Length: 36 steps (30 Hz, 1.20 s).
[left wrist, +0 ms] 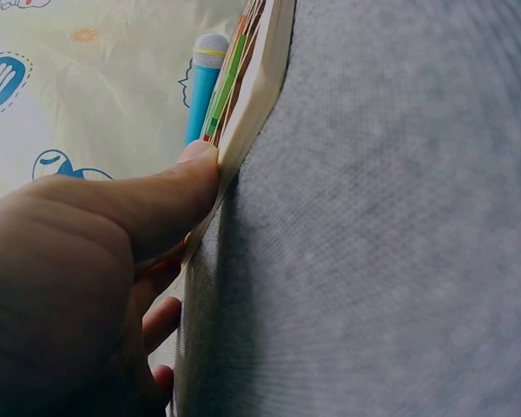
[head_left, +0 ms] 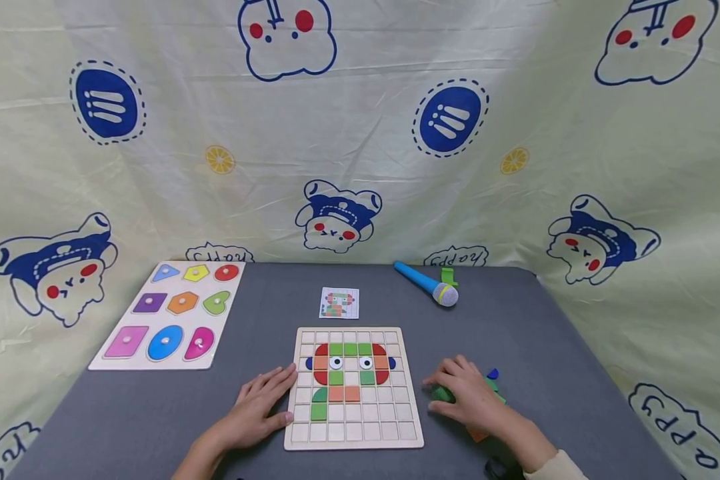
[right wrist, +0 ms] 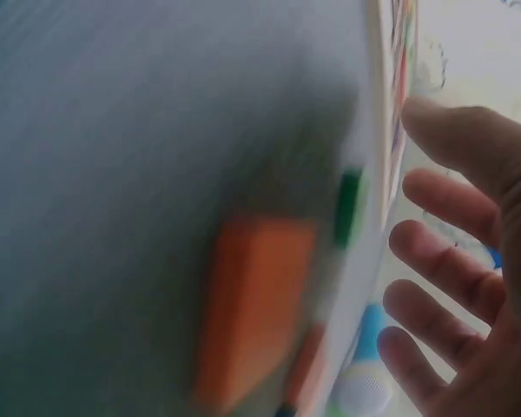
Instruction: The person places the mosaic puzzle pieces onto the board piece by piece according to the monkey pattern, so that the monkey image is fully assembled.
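Resting against the left edge of the board (head_left: 372,433) at lower centre, the left grip (head_left: 255,408) had fingers outstretched, probably to steady it. The right grip (head_left: 465,393), fingers parted and apparently holding nothing, stood over loose pieces (head_left: 443,395) at lower right. Tiles (head_left: 352,394) filled part of the board; the puzzle (head_left: 174,319) at left held nine shapes (head_left: 158,347).
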Motion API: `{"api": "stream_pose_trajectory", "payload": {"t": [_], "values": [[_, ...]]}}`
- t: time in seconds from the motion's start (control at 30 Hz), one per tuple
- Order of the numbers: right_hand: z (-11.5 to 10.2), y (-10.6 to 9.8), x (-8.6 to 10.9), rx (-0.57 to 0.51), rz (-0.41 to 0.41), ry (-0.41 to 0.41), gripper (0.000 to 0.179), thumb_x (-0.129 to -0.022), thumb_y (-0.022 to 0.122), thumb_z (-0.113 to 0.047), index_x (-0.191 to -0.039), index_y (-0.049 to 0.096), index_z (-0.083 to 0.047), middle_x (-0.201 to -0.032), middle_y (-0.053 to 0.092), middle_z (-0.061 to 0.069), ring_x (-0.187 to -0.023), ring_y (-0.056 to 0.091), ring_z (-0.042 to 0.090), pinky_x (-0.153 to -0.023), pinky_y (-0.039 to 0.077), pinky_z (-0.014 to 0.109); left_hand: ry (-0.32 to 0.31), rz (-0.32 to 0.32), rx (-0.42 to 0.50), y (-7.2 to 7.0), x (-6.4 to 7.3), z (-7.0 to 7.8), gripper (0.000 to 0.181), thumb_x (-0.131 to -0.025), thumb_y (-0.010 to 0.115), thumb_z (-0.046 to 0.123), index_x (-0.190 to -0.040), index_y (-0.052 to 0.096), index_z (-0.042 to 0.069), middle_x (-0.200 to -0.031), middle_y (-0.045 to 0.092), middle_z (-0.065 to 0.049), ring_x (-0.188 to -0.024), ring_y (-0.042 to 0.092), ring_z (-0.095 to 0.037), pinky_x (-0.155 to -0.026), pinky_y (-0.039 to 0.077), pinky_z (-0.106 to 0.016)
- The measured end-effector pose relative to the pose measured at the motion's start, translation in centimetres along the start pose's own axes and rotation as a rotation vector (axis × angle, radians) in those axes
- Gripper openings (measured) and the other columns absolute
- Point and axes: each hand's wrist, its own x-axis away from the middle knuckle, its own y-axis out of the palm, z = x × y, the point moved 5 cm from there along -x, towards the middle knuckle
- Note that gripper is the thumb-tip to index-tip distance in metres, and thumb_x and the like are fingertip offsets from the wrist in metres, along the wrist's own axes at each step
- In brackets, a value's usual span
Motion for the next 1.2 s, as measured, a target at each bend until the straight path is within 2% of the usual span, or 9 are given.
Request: {"api": "stream_pose_trajectory", "payload": {"t": [0.2, 0.37, 0.53, 0.83, 1.2], "values": [[2.2, 0.0, 1.1, 0.019, -0.035, 0.012, 0.033, -0.075, 0.077, -0.036, -0.106, 0.069, -0.029, -0.093, 0.051, -0.015, -0.084, 0.034, 0.005, -0.073, 0.029, 0.028, -0.010, -0.009, 0.004, 0.0, 0.0, -0.1, 0.070, -0.087, 0.062, 0.040, -0.146, 0.035, 0.013, -0.155, 0.030, -0.004, -0.141, 0.023, -0.035, -0.106, 0.014, -0.063], [3.0, 0.1, 1.3, 0.027, -0.071, 0.036, 0.033, -0.078, 0.074, -0.035, -0.110, 0.068, -0.030, -0.094, 0.049, -0.015, -0.085, 0.033, 0.006, -0.073, 0.028, 0.028, -0.004, -0.005, 0.000, -0.1, 0.0, 0.0, 0.070, -0.087, 0.061, 0.040, -0.146, 0.035, 0.013, -0.155, 0.030, -0.004, -0.141, 0.024, -0.035, -0.106, 0.015, -0.063], [3.3, 0.1, 1.5, 0.001, -0.090, 0.045, 0.029, -0.079, 0.073, -0.033, -0.108, 0.068, -0.032, -0.093, 0.048, -0.015, -0.084, 0.031, 0.007, -0.072, 0.025, 0.029, 0.010, 0.004, -0.004, -0.1, 0.1, 0.2, 0.070, -0.087, 0.061, 0.040, -0.146, 0.035, 0.013, -0.155, 0.031, -0.005, -0.141, 0.025, -0.036, -0.105, 0.015, -0.064], [3.1, -0.1, 1.8, 0.031, -0.059, 0.053, 0.023, -0.077, 0.075, -0.032, -0.099, 0.069, -0.032, -0.091, 0.049, -0.015, -0.082, 0.031, 0.006, -0.071, 0.025, 0.027, -0.023, -0.011, 0.005, 0.0, -0.1, -0.1, 0.070, -0.087, 0.063, 0.037, -0.146, 0.035, 0.014, -0.155, 0.030, -0.004, -0.142, 0.023, -0.034, -0.106, 0.014, -0.063], [2.9, -0.1, 1.6, 0.050, -0.023, 0.041, 0.020, -0.075, 0.077, -0.033, -0.094, 0.070, -0.029, -0.088, 0.054, -0.014, -0.080, 0.034, 0.004, -0.071, 0.029, 0.027, -0.008, -0.005, 0.006, -0.1, 0.0, 0.0, 0.071, -0.087, 0.062, 0.040, -0.146, 0.035, 0.013, -0.155, 0.030, -0.004, -0.141, 0.024, -0.035, -0.105, 0.015, -0.064]]}}
